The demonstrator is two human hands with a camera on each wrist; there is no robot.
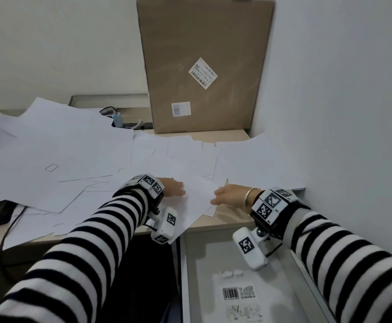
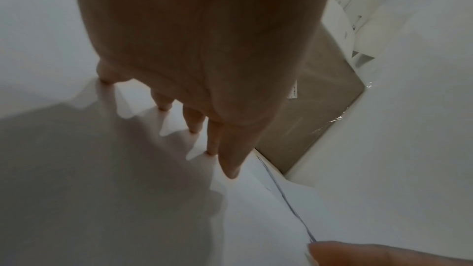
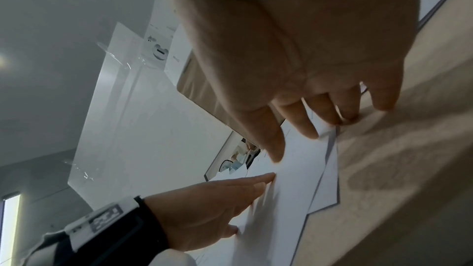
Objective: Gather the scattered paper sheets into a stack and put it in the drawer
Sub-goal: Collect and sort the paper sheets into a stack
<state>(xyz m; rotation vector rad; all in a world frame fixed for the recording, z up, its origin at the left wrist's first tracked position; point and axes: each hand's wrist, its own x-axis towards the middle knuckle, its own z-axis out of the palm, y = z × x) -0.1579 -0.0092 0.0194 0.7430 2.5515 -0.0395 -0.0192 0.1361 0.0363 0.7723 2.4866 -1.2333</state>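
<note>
I see the pale wooden desk (image 1: 223, 221) running along the white wall, its top almost covered by the scattered white paper sheets (image 1: 57, 148), which spread from the left edge to the right corner and overhang the front edge. A tall brown cardboard box (image 1: 204, 64) with two printed labels stands upright at the back edge. Below the front edge, at the right, the open grey drawer (image 1: 204, 264) holds a clear plastic bag (image 1: 239, 297) bearing a barcode label. My striped sleeves (image 1: 92, 243) reach in from the front edge. My left hand (image 1: 174, 186) lies on the sheets near the front edge; its fingers (image 2: 194, 122) are straight and spread, tips pressing on the paper. My right hand (image 1: 227, 194), with a thin gold bangle (image 1: 248, 198) at the wrist, rests just beside it; its fingers (image 3: 302, 122) are loosely extended and touch the edge of a sheet, pinching nothing.
</note>
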